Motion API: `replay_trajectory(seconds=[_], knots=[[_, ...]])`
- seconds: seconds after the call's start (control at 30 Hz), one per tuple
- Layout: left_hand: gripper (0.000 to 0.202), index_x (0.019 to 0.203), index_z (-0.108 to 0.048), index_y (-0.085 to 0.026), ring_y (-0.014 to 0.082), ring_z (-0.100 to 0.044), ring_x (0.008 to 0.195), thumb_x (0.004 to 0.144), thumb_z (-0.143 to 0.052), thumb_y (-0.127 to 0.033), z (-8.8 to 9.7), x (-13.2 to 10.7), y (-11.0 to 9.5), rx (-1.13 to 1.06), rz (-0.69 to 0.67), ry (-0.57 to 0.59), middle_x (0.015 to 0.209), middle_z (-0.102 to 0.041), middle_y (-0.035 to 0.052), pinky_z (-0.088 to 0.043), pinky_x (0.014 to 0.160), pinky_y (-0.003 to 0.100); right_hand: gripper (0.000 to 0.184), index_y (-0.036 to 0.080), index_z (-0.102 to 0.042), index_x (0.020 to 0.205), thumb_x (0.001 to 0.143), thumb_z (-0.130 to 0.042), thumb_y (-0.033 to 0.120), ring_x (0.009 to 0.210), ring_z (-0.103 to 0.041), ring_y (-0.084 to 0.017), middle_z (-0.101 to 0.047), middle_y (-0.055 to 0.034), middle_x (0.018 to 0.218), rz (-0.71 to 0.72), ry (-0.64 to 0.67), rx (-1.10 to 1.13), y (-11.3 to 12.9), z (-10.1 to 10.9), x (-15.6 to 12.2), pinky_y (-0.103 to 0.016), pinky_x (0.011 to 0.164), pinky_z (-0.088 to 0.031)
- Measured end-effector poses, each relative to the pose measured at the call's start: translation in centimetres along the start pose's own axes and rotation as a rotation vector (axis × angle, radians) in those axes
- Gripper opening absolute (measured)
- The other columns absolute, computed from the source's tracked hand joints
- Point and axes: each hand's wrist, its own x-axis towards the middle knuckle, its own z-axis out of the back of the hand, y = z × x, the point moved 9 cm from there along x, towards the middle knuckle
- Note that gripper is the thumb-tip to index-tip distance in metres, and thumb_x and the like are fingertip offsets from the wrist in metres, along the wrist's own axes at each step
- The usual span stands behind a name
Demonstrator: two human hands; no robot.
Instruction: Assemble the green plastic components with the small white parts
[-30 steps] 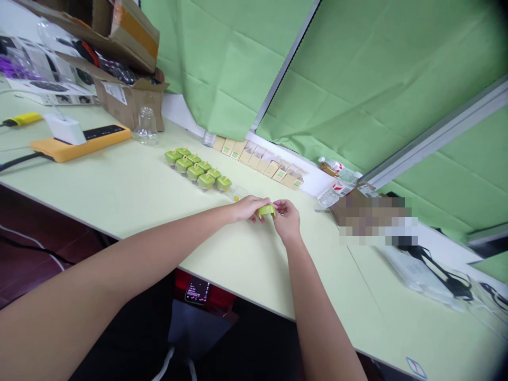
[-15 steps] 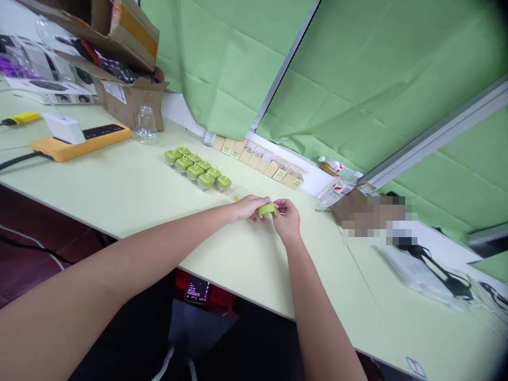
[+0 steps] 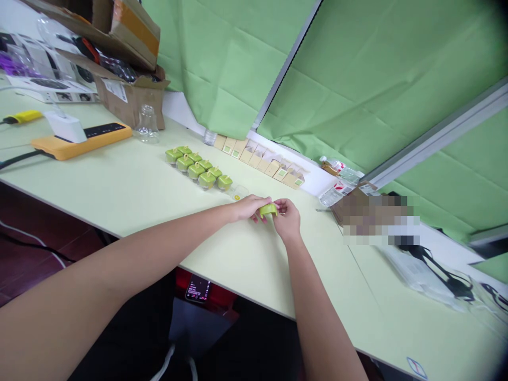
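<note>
Between my two hands is a green plastic lid, held above the pale table. My left hand grips its left side, thumb on top and fingers beneath. The fingers of my right hand are pinched at its right edge; any small part there is too hidden to make out. Just beyond my left hand sits a clear container with a small yellow spot. Farther left stand two rows of clear containers with green lids, each lid topped by a yellowish loop.
Small cardboard boxes line the wall side. To the left are an orange power strip, a clear bottle and a cardboard box. Plastic bottles lie at the right, with a black strap beyond. A phone rests below the table edge.
Both hands keep the same hold on the green lid, with barely any finger movement. The whole view has shifted very slightly.
</note>
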Motion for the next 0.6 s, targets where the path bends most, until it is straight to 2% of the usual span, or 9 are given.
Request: replay_trajectory(seconds=[0.47, 0.6], knots=[[0.055, 0.123, -0.065, -0.009, 0.0123, -0.065, 0.062, 0.095, -0.045, -0.052, -0.06, 0.15, 0.1, 0.008, -0.007, 0.015, 0.111, -0.07, 0.0161, -0.044, 0.054, 0.023, 0.017, 0.021, -0.061, 0.086, 0.071, -0.061, 0.026, 0.076, -0.058, -0.019, -0.066, -0.0044, 0.084, 0.013, 0.001, -0.026, 0.18, 0.02, -0.01, -0.034, 0.072, -0.049], [0.053, 0.123, -0.065, -0.007, 0.0124, -0.065, 0.062, 0.097, -0.042, -0.047, -0.02, 0.22, 0.19, 0.003, 0.002, 0.007, 0.111, -0.07, 0.0166, -0.044, 0.054, 0.023, 0.017, 0.021, -0.061, 0.086, 0.071, -0.061, 0.027, 0.076, -0.059, -0.02, -0.066, -0.0042, 0.083, 0.003, -0.001, -0.019, 0.2, 0.06, -0.02, -0.033, 0.071, -0.049]])
